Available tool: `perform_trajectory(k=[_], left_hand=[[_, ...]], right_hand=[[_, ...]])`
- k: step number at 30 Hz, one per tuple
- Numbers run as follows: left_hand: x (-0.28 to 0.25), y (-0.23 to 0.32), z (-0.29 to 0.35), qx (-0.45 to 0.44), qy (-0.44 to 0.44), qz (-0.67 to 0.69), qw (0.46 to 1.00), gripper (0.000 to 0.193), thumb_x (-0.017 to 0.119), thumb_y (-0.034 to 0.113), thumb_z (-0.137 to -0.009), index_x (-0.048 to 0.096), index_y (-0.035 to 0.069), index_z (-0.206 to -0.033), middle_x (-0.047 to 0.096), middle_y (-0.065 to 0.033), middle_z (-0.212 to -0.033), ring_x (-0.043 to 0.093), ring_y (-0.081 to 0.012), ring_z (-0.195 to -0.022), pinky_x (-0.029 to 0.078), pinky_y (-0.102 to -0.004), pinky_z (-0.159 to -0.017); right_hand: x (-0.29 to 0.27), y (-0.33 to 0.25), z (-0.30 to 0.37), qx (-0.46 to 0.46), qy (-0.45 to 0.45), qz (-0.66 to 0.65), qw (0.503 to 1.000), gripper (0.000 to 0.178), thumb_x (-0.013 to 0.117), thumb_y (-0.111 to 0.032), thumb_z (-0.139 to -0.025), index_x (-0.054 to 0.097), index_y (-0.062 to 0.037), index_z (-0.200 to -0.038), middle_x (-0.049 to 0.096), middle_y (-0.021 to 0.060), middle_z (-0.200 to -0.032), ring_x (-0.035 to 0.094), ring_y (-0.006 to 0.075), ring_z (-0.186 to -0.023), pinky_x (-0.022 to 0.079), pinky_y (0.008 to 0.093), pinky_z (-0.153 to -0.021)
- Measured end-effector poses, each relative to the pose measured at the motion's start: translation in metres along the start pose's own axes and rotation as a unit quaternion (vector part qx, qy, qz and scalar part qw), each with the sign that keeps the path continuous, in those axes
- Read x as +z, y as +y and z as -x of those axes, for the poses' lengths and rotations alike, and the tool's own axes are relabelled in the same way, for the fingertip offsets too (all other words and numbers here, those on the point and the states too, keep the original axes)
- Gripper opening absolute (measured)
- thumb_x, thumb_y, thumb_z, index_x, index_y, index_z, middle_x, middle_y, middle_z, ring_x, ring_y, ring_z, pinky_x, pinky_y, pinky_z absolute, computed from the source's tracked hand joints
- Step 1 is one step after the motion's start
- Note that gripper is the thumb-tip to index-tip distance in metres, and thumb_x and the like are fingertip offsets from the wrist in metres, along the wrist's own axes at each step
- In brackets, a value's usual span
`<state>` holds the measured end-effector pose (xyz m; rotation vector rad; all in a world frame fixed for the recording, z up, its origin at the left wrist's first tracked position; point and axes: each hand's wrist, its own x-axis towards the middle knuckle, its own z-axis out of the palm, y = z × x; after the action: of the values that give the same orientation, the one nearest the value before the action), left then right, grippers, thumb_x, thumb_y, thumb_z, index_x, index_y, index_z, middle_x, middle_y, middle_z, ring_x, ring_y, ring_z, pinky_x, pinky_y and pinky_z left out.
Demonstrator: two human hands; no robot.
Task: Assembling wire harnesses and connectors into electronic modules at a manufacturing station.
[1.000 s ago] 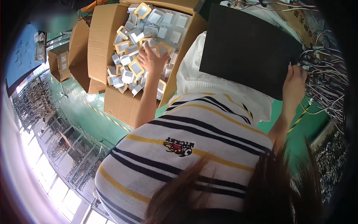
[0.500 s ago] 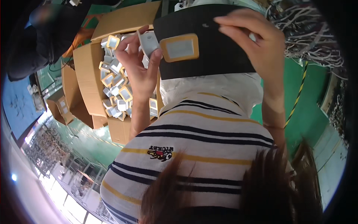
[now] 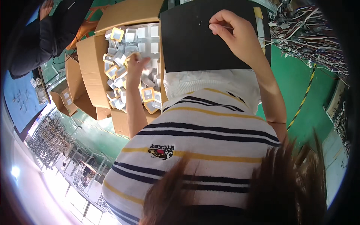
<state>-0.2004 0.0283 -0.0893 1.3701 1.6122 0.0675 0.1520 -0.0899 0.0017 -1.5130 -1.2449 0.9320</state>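
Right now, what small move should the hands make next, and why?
Probably close the left hand on one square part and lift it. That hand is down in the cardboard box among them, while the right hand rests on the bare black board.

A green floor [image 3: 300,78] spreads toward three o'clock, crossed by a yellow-and-black striped line [image 3: 304,95]. Heaps of tangled wires [image 3: 311,33] lie at two o'clock. Bright light glares from the windows [image 3: 80,195] at seven o'clock. A blue sheet [image 3: 18,101] sits at nine o'clock.
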Motion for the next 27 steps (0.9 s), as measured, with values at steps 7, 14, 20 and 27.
perform_trajectory(k=[7,14,20,27], left_hand=[[-0.007,0.071,0.038,0.172,-0.014,0.177,0.969,0.045,0.066,0.006,-0.081,0.046,0.000,-0.121,0.060,-0.0096,-0.107,0.059,-0.0156,-0.095,0.048,-0.0301,-0.081],[0.043,0.164,0.093,0.293,-0.219,0.301,0.881,0.058,0.071,0.010,-0.084,0.036,0.001,-0.130,0.062,-0.0168,-0.115,0.059,-0.0146,-0.098,0.047,-0.0260,-0.083],[0.051,0.185,0.097,0.293,-0.294,0.236,0.878,0.042,0.072,0.009,-0.083,0.052,0.001,-0.119,0.060,-0.0028,-0.105,0.053,-0.0087,-0.092,0.044,-0.0220,-0.080],[0.050,0.189,0.102,0.249,-0.327,0.221,0.884,0.043,0.072,0.006,-0.082,0.051,0.001,-0.120,0.059,-0.0008,-0.103,0.052,-0.0068,-0.093,0.044,-0.0198,-0.079]], right_hand=[[0.003,-0.010,0.000,-0.029,0.002,-0.034,0.999,0.009,0.064,-0.006,-0.087,0.061,-0.0003,-0.094,0.061,0.0023,-0.083,0.058,0.0079,-0.074,0.046,0.0205,-0.067],[-0.021,-0.072,-0.010,-0.045,0.017,-0.022,0.999,0.010,0.072,-0.007,-0.079,0.070,0.0001,-0.086,0.060,0.0078,-0.077,0.055,0.0174,-0.067,0.042,0.0295,-0.058],[-0.042,-0.086,-0.008,-0.090,-0.042,0.006,0.995,0.010,0.070,-0.007,-0.080,0.068,0.0002,-0.087,0.058,0.0077,-0.077,0.056,0.0176,-0.070,0.043,0.0287,-0.060],[-0.047,-0.082,-0.008,0.003,-0.081,-0.005,0.997,0.009,0.069,-0.005,-0.079,0.067,0.0013,-0.085,0.058,0.0088,-0.076,0.056,0.0193,-0.067,0.044,0.0296,-0.059]])
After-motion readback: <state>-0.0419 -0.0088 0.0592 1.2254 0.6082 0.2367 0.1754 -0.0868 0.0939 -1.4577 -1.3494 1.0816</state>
